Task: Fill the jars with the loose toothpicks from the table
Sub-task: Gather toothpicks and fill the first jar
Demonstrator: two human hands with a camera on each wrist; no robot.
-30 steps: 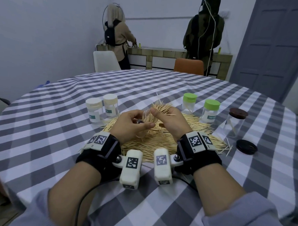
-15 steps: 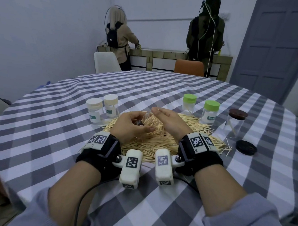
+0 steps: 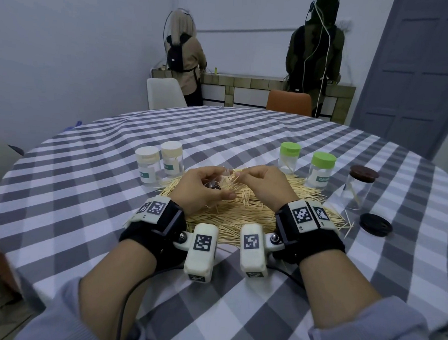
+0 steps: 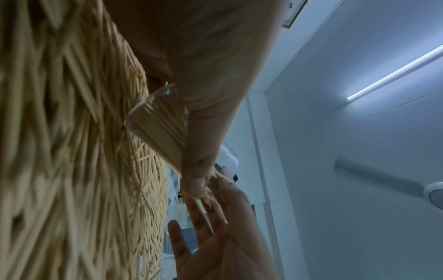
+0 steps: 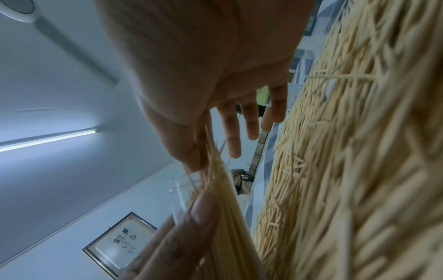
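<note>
A big pile of loose toothpicks (image 3: 244,213) lies on the checked tablecloth (image 3: 93,190). Above it my left hand (image 3: 226,185) grips a small clear jar (image 3: 218,181), tilted toward the right. In the left wrist view the jar (image 4: 157,130) is packed with toothpicks, my left thumb (image 4: 195,181) along its side. My right hand (image 3: 240,175) meets the jar's mouth. In the right wrist view my right hand (image 5: 203,153) pinches a bundle of toothpicks (image 5: 223,189) that runs into the jar, its other fingers (image 5: 249,121) spread.
Two cream-lidded jars (image 3: 157,161) stand left of the pile. Two green-lidded jars (image 3: 305,165) stand to its right, then a clear jar (image 3: 358,188) under a brown lid and a loose black lid (image 3: 376,224). Two people work at a far counter behind two chairs.
The bundle that stuck up above my hands a second ago has sunk into the jar. Both hands stayed close together above the pile.
</note>
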